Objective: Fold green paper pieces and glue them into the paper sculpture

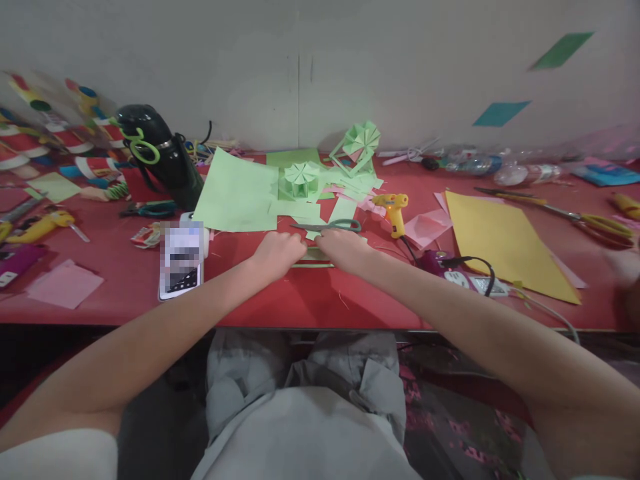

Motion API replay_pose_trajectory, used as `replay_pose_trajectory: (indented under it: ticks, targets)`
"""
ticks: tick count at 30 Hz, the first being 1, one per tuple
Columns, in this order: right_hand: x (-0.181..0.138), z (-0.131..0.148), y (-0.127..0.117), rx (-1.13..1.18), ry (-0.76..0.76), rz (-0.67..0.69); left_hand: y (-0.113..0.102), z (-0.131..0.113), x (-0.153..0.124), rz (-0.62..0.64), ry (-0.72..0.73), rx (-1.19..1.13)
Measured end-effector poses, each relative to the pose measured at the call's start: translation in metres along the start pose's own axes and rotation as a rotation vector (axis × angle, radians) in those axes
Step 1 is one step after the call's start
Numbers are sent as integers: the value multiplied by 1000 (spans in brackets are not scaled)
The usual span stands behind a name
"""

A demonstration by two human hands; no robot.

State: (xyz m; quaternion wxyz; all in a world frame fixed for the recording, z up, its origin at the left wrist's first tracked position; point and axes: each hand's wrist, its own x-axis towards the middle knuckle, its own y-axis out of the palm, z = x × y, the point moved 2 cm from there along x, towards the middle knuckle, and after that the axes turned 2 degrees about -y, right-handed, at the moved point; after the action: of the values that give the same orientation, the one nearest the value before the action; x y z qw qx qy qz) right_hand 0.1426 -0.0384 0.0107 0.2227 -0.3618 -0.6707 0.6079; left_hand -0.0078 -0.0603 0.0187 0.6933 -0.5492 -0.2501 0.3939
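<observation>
My left hand (pixel 278 252) and my right hand (pixel 345 248) rest close together on the red table (pixel 300 300), fingers curled and pressing on a small pale green paper strip (pixel 313 257) that lies between them. Just beyond my fingers lie green-handled scissors (pixel 333 227). Behind them sit a large light green sheet (pixel 237 193), a folded green paper rosette (pixel 300 180) and a second green fan shape (pixel 360 141) among green scraps.
A yellow glue gun (pixel 394 212) stands right of the scraps, with pink paper (pixel 427 227), a yellow sheet (pixel 505 243) and a power strip (pixel 460 277) further right. A phone (pixel 181 261) and a black bottle (pixel 160 157) are on the left. Another person's hand (pixel 627 267) shows at the right edge.
</observation>
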Motion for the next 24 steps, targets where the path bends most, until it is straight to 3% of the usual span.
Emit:
replay_pose_trajectory:
  ticks: [5, 19, 24]
  targets:
    - [0, 2, -1, -48, -9, -14, 5, 3, -1, -66, 6, 1]
    - [-10, 15, -7, -86, 34, 5, -2, -8, -1, 10, -48, 15]
    - [-13, 15, -7, -64, 44, 32, -6, 1, 1, 54, -58, -54]
